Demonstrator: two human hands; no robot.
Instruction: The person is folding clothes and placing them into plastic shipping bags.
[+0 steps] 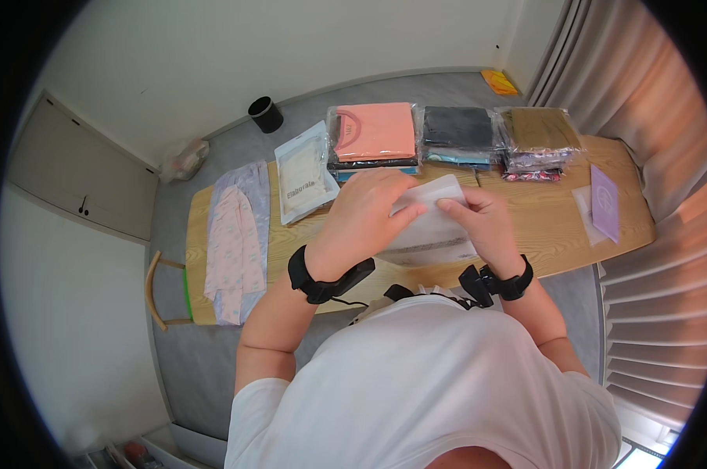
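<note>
Between my hands, a whitish translucent plastic bag (430, 232) is held up over the near edge of the table. My left hand (375, 205) is closed on its upper left edge, thumb pressed toward the fingers. On the upper right edge my right hand (485, 219) pinches the bag between thumb and fingers. A dark printed band crosses the lower part of the bag. Left of my left hand lies another white-edged plastic bag (303, 173) with something pale inside. Black straps with small devices sit on both wrists.
Bagged folded clothes stand in stacks along the far edge: pink (381, 129), dark (457, 127) and olive (537, 129). Pink patterned clothing (232, 234) lies on a lavender sheet at the table's left. A purple card (604, 203) lies at right. A chair (159, 289) stands left, curtains right.
</note>
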